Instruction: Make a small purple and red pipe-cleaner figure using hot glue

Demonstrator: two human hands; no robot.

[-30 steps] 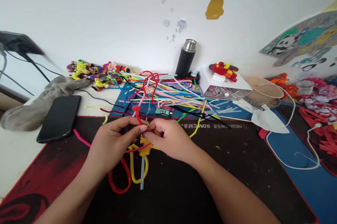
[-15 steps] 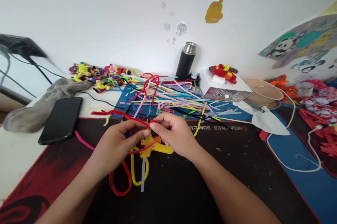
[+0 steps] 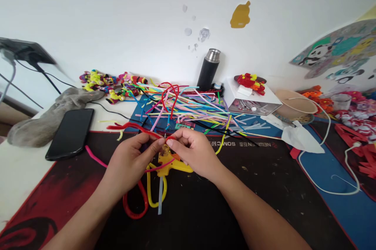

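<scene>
Red stem (image 3: 129, 124): stretched above the glue gun, between both hands, its long tail pointing left and ending short of the phone.
Left hand (image 3: 129, 158): thumb and forefinger pinched the red stem close to its right end.
Right hand (image 3: 195, 152): thumb and fingers pinched that end just beside the left thumb — the tip itself was hidden.
Fingertip work: bending or twisting the end, by my judgement.
Next pinch: seemed to call for a steady left hold and a small, exact right-hand turn — clear of the gun's nozzle.
Glue gun (image 3: 164, 167): yellow, lying beneath the hands on the dark mat (image 3: 249, 203), a pink stem (image 3: 95, 157) passing across it.
Pile (image 3: 190, 105): coloured stems beyond, before the flask (image 3: 208, 71).
Phone (image 3: 69, 134): left of the hands.
</scene>
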